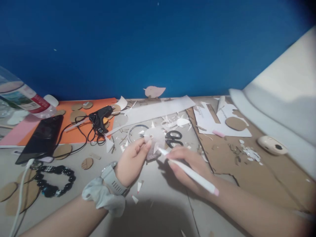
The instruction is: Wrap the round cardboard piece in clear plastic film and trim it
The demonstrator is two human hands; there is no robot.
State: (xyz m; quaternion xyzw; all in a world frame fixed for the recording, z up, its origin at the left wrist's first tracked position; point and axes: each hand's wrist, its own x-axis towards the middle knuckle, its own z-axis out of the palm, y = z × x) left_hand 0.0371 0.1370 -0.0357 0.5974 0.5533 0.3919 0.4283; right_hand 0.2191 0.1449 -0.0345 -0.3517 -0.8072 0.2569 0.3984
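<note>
My left hand (133, 161) is closed on a small pale pink paper cutout (156, 138), pinched between thumb and fingers near the middle of the view. In my right hand (187, 168) is a white pen (195, 176) with a pink end. Its tip is at the cutout's lower right edge; whether it touches cannot be made out. Just beyond my hands lie scissors with black handles (174, 138), their blades partly hidden behind the cutout. Small white paper scraps (139, 187) lie beside my left wrist.
Left are a glue gun (100, 120) on orange paper (85, 133), a phone (40, 138), a bottle (27, 100) and a beaded bracelet (55, 181). Cardboard (247, 174) lies right, with a white sheet (204, 120) and a cream object (271, 144). A bird cutout (154, 91) stands by the blue wall.
</note>
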